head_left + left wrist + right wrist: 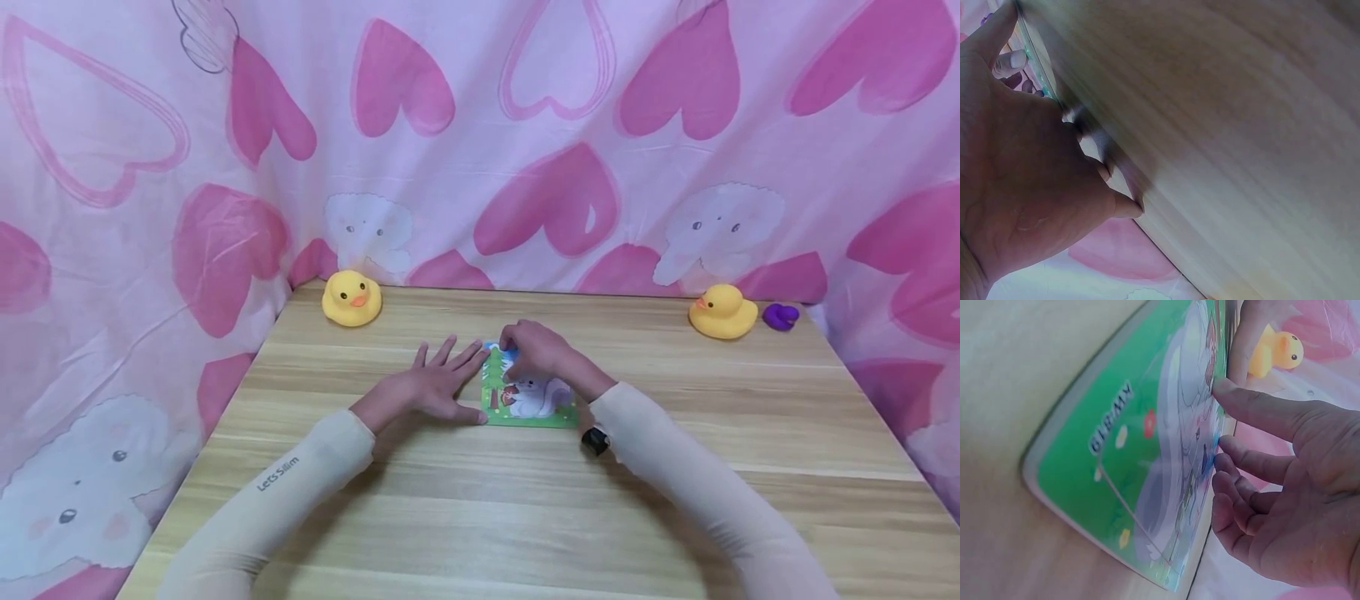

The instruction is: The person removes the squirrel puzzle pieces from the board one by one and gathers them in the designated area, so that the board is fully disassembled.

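A small jigsaw puzzle board (pixel 532 408) lies flat on the table, showing a grey squirrel and a green tree on grass. The right wrist view shows its green border (pixel 1110 456), with printed letters and a thin cut line. My left hand (pixel 435 387) rests beside the board's left side, fingers spread, thumb at the lower left corner and index fingertip near the upper left. Over the upper part of the board, my right hand (pixel 540 348) touches the picture with bent fingers. Its thumb (pixel 1260 409) and fingertips stand apart on the surface. The hand hides part of the picture.
A yellow rubber duck (pixel 351 298) sits at the table's back left. Another yellow duck (pixel 723 312) and a small purple duck (pixel 781 317) are at the back right. A pink heart-patterned curtain (pixel 450 192) hangs behind the wooden table (pixel 480 517).
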`<state>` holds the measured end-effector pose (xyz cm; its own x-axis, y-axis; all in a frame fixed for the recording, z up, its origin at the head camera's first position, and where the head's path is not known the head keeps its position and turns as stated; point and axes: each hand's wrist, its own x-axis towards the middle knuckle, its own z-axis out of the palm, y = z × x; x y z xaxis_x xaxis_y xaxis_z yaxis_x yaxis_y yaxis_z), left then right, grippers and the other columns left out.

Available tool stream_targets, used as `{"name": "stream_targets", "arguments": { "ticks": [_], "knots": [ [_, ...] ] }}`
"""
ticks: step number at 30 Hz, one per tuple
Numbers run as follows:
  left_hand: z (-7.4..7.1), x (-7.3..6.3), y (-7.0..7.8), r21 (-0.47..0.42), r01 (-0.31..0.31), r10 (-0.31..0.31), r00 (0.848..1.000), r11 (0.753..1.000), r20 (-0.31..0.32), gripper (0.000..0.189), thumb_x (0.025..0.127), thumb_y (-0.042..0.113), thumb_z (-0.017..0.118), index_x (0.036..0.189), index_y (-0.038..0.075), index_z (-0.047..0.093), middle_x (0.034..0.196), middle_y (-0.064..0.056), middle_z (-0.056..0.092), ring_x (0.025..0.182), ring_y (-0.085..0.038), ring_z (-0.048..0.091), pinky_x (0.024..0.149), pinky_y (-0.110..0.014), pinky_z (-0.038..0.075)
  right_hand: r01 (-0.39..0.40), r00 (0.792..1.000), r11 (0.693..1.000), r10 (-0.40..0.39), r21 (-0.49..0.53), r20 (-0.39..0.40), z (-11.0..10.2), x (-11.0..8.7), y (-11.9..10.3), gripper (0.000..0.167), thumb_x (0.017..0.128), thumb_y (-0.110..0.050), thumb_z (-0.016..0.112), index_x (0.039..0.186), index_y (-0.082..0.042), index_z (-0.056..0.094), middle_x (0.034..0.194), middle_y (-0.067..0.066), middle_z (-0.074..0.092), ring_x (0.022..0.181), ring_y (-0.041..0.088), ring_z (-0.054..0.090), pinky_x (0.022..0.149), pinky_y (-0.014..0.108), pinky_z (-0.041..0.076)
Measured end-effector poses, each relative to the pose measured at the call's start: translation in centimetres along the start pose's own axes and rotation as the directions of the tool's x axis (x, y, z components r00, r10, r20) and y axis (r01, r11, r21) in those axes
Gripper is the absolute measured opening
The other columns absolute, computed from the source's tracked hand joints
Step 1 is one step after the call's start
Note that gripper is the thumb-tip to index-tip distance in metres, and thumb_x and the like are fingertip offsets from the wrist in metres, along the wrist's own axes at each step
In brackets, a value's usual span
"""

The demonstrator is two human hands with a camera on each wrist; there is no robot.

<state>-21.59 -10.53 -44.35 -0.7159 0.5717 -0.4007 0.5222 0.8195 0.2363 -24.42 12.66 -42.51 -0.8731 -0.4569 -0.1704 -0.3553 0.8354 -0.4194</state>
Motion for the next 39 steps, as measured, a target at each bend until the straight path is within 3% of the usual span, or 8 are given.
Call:
{"name": "stream_targets", "arguments": {
  "ticks": [9, 17, 27, 39],
  "knots": [
    [0.2, 0.4, 0.2, 0.003, -0.017, 0.017, 1.0, 1.0, -0.006, 0.113, 0.09, 0.085, 0.053, 0.17, 0.034, -0.008, 0.18, 0.009, -0.013, 0.166, -0.038, -0.016, 0.126, -0.077, -0.005, 0.004, 0.999, 1.0, -0.005, 0.022, 0.032, -0.4, 0.3, 0.7, 0.046, 0.079, -0.019, 0.094, 0.115, -0.005, 0.069, 0.113, 0.009, 0.067, 0.103, 0.023, 0.06, 0.1, 0.042, 0.055],
    [0.4, 0.6, 0.2, 0.007, -0.006, 0.006, 1.0, 1.0, 0.008, 0.114, 0.089, 0.087, 0.052, 0.17, 0.034, -0.009, 0.179, 0.012, -0.015, 0.166, -0.036, -0.018, 0.126, -0.076, -0.007, 0.031, 0.999, 0.988, -0.034, 0.15, 0.019, 0.0, 0.4, 1.5, 0.045, 0.081, -0.009, 0.091, 0.116, -0.004, 0.063, 0.113, 0.01, 0.067, 0.103, 0.023, 0.06, 0.099, 0.041, 0.054],
    [0.3, 0.4, 0.1, -0.003, -0.014, 0.014, 1.0, 1.0, 0.004, 0.113, 0.09, 0.084, 0.054, 0.171, 0.033, -0.007, 0.18, 0.01, -0.014, 0.166, -0.038, -0.017, 0.126, -0.076, -0.007, 0.073, 0.997, 0.987, -0.078, 0.143, 0.029, 0.1, 0.3, 2.0, 0.044, 0.085, -0.006, 0.087, 0.123, -0.005, 0.065, 0.12, 0.01, 0.067, 0.111, 0.024, 0.061, 0.107, 0.044, 0.054],
    [0.1, -0.1, 0.0, -0.019, -0.002, 0.002, 1.0, 1.0, 0.002, 0.111, 0.091, 0.082, 0.055, 0.171, 0.034, -0.005, 0.18, 0.011, -0.013, 0.166, -0.037, -0.018, 0.127, -0.075, -0.009, 0.089, 0.996, 0.984, -0.089, 0.155, -0.005, 0.1, 0.6, 2.1, 0.043, 0.084, -0.006, 0.088, 0.122, -0.008, 0.069, 0.118, 0.008, 0.07, 0.111, 0.024, 0.064, 0.105, 0.042, 0.056]
  ]
}}
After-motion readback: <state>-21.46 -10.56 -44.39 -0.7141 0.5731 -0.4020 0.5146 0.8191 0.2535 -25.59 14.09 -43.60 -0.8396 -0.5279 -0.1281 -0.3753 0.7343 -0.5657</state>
